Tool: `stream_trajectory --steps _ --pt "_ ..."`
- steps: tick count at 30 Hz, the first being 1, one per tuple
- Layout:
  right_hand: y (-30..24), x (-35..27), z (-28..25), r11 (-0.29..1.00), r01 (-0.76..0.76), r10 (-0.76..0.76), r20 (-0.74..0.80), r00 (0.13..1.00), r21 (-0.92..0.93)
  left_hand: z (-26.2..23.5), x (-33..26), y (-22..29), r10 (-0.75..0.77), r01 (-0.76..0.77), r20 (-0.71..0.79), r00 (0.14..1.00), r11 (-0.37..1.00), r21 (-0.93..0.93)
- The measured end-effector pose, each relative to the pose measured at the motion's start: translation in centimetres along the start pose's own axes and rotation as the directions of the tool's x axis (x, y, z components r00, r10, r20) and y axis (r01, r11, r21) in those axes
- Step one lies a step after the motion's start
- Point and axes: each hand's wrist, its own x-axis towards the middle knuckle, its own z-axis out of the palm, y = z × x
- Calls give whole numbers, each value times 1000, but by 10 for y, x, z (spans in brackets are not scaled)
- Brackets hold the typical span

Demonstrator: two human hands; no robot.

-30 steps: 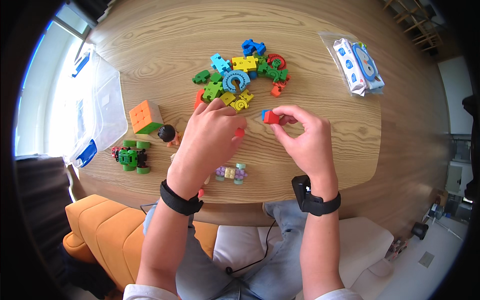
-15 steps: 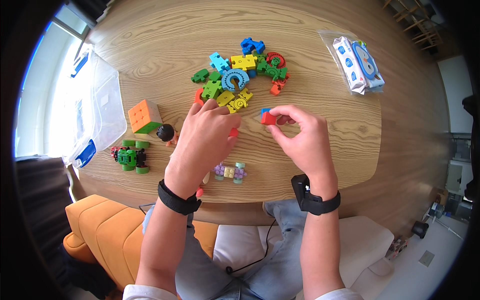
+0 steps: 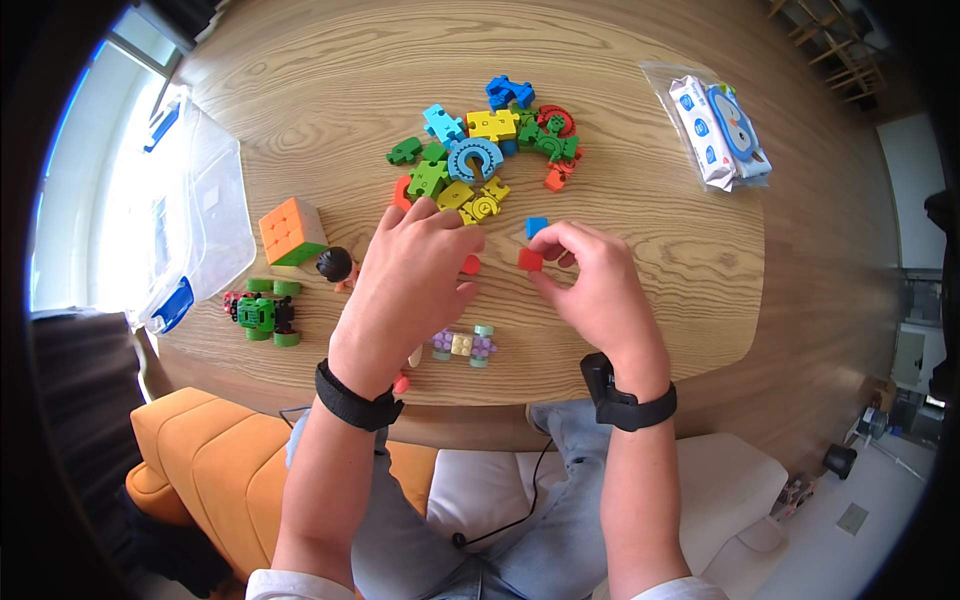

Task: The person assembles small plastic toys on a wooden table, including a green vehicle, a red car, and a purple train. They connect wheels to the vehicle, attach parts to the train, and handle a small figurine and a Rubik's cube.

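desk: round-edged wooden desk (image 3: pixel 640 300), seen from above; orange seat at its near edge.
landmark: pile of coloured plastic blocks (image 3: pixel 485 150), mid-desk.
red block (image 3: pixel 530 260): just below the pile, near side, lifted off the wood between fingertips; a blue block (image 3: pixel 537 226) sits just above it.
right hand (image 3: pixel 598 290): grip narrow, pinched on the red block.
left hand (image 3: pixel 415 285): below-left of the pile, palm down, fingers curled over a small red piece (image 3: pixel 470 265); can't tell if it grips it.
handling: my read, the block is light, rigid, smooth-sided, so slippery under a weak pinch. Take it on two opposite flat faces, not the corners.
around: puzzle cube (image 3: pixel 293 230) and clear lidded bin (image 3: pixel 195 225) left of the pile; wipes pack (image 3: pixel 720 130) right of it; small pastel build (image 3: pixel 462 345) well below.
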Motion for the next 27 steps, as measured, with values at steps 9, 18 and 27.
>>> stream_trajectory --steps 9,18,27 --pt "8 -3 13 997 -64 61 82 995 33 -7 -2 -9 -40 32 -81 996 995 -89" --pt "11 -5 18 994 -59 64 61 996 -89 -12 0 -17 -29 12 -171 985 994 -105" --pt "13 -4 23 991 -92 97 40 995 -101 -20 0 -30 -97 60 -275 957 988 -140"
